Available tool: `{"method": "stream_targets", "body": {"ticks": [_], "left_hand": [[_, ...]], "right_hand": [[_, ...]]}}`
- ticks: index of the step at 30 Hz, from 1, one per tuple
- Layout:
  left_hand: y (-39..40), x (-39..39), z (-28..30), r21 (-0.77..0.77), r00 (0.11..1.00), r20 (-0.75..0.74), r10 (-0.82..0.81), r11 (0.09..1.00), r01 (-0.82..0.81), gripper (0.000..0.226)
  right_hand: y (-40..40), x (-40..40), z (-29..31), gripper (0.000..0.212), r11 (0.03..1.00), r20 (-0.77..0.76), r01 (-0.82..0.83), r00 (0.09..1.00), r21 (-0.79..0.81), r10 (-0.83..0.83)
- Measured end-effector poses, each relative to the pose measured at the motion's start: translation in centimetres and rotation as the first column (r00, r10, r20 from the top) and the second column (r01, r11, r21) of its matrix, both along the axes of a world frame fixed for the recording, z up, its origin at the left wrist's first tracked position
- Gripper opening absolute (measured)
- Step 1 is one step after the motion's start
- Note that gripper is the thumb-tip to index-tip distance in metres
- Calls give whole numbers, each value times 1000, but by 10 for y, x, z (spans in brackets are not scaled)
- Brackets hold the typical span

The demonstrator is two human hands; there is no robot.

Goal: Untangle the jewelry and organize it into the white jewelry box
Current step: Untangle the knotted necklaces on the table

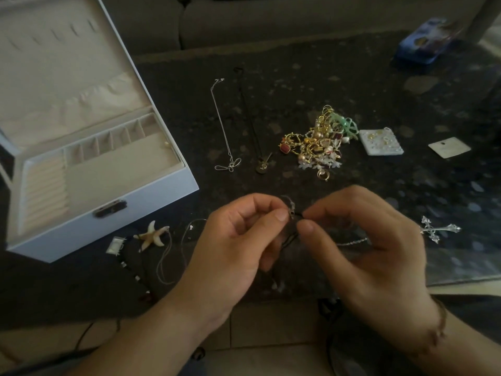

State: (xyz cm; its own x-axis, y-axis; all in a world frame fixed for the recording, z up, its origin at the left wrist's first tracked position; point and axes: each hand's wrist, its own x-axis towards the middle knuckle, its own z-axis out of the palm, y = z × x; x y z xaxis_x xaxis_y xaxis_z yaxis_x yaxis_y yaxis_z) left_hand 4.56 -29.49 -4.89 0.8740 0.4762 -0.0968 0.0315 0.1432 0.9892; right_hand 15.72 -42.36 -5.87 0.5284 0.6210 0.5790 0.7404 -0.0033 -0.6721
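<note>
My left hand (238,240) and my right hand (360,245) meet above the table's near edge, both pinching a black cord necklace (291,238) with a small silver clasp between thumb and forefinger. The cord hangs down between my palms. The white jewelry box (151,195) stands open at the left, its cream compartments showing. A tangled pile of gold, red and green jewelry (318,142) lies beyond my hands. Straightened out beside it lie a silver chain (223,128) and a black necklace with a round pendant (253,123).
A starfish pendant (153,236), a beaded strand (134,270) and a thin clear cord lie at the near left. A silver cross (437,229) sits at the right. An earring card (379,141), a white tag (448,147) and a blue box (425,40) lie farther right.
</note>
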Motion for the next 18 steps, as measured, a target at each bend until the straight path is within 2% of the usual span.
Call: {"method": "stream_targets", "body": {"ticks": [4,9,14,18], "left_hand": [[-2,0,-1,-57,997,68,23,998,-19,13],[0,0,-2,0,996,86,9,1000,-9,10],[3,-4,-2,184,997,75,-2,983,-12,9],[9,-6,-1,397,998,63,4,917,-29,7]], "right_hand": [[3,0,0,17,999,-79,-35,996,-32,32],[3,0,3,12,998,-93,-48,995,-35,45],[3,1,0,10,1000,-37,-12,999,-26,11],[4,2,0,10,999,-22,-13,1000,-37,12]]}}
